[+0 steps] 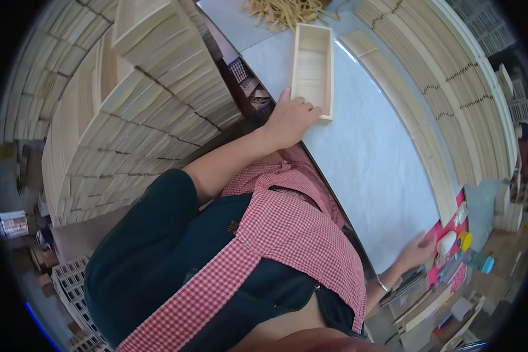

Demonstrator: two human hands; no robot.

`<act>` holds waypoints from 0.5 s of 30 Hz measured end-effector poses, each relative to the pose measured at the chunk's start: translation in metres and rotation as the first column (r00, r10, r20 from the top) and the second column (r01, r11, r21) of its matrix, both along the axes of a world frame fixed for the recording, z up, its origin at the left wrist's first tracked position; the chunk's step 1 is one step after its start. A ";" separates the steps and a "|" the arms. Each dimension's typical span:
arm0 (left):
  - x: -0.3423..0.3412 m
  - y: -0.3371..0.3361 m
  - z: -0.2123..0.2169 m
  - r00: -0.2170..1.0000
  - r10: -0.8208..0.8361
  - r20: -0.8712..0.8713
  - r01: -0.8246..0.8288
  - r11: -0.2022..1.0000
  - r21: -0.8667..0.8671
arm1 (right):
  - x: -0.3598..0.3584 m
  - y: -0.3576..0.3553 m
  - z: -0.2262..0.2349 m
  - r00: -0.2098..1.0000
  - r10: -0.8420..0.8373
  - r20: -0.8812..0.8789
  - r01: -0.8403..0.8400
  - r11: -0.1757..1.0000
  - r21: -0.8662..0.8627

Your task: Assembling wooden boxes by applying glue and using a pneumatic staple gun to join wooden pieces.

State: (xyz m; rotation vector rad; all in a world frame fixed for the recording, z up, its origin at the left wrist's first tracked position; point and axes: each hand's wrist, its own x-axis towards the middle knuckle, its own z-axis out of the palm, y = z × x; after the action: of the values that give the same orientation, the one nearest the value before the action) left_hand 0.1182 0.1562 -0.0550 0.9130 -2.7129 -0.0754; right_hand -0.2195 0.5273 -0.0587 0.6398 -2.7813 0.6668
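My left hand (290,117) reaches out to a long, open-topped pale wooden box (314,64) that lies on the white table (369,170). Its fingers curl over the rim at the box's near end. The box is empty inside. My right hand (418,251) rests flat on the table's near right part with fingers apart, holding nothing. It lies just beside a pink tray (446,232) that carries a white oval object (446,242) and a yellow cap (464,239). A dark shirt and a red checked apron (287,234) fill the lower middle of the view.
Tall stacks of pale wooden boxes (129,105) stand at the left. Rows of stacked wooden slats (446,82) line the table's far side. A heap of thin wooden sticks (287,12) lies beyond the box. White lattice crates (70,281) sit on the floor. Another person (525,146) is at the right edge.
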 end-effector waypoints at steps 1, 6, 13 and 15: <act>-0.001 -0.001 -0.001 0.999 0.022 -0.023 -0.022 1.000 -0.004 | 0.023 -0.032 -0.013 0.978 0.128 -0.166 -0.146 0.984 -0.099; 0.023 0.010 0.054 0.922 -0.024 -0.387 -0.014 0.996 -0.093 | 0.100 -0.120 -0.062 0.874 0.486 0.021 -0.475 0.862 -0.176; 0.136 0.044 0.188 0.748 -0.067 -0.661 -0.460 0.666 -0.588 | 0.115 -0.129 -0.064 0.909 0.414 -0.043 -0.415 0.893 -0.176; 0.174 0.046 0.214 0.751 0.027 -0.660 -0.593 0.467 -0.656 | 0.109 -0.130 -0.056 0.914 0.403 -0.041 -0.405 0.902 -0.151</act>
State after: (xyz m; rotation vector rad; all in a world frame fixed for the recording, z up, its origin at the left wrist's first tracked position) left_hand 0.2925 0.2020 0.1586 0.8557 -1.5775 0.8582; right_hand -0.1104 0.3969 -0.1143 1.1983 -2.5680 0.9451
